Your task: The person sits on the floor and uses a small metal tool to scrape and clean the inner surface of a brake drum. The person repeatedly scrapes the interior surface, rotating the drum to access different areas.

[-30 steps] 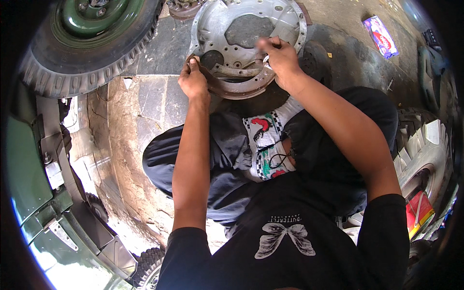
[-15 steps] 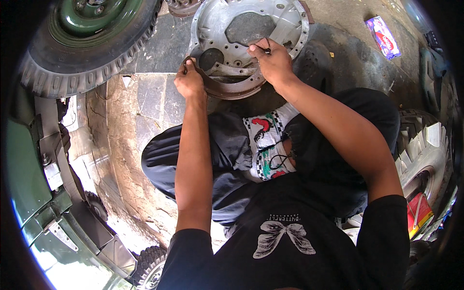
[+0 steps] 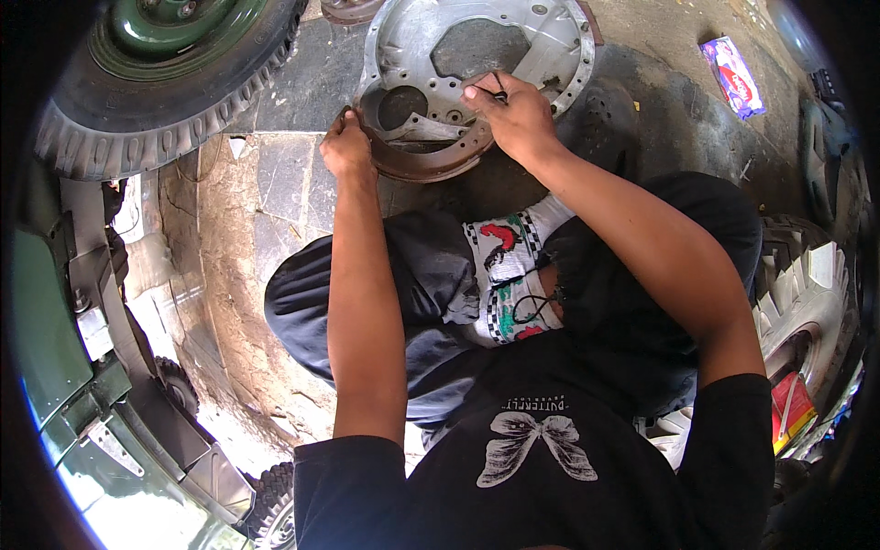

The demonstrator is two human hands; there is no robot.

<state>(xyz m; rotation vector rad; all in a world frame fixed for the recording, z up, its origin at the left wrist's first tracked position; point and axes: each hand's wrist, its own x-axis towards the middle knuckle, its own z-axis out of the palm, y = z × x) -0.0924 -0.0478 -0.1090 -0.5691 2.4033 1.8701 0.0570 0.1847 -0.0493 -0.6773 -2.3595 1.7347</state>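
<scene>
A rusty brown, curved brake shoe [image 3: 426, 167] with holes along its web is held up in front of me. At its left end my left hand [image 3: 349, 149] is closed, the thumb and fingers pinching the tip. My right hand [image 3: 519, 116] is closed at the other end, its palm hiding that end of the shoe. A small dark piece [image 3: 500, 95] shows between the right fingers; its kind is unclear. Beyond and partly beneath the shoe lies a large round silver metal housing [image 3: 390, 55], with bolt holes around its rim and wide openings.
A tyre on a green rim [image 3: 174, 119] lies at the far left, above green vehicle panels [image 3: 46, 321]. A purple packet [image 3: 731, 77] is on the floor at far right. Another tyre [image 3: 807, 293] and a red and yellow package [image 3: 792, 412] are at my right.
My left hand has shifted slightly left with its end of the brake shoe, which has turned a little and shows more of its curved face. My right hand stays nearly in place.
</scene>
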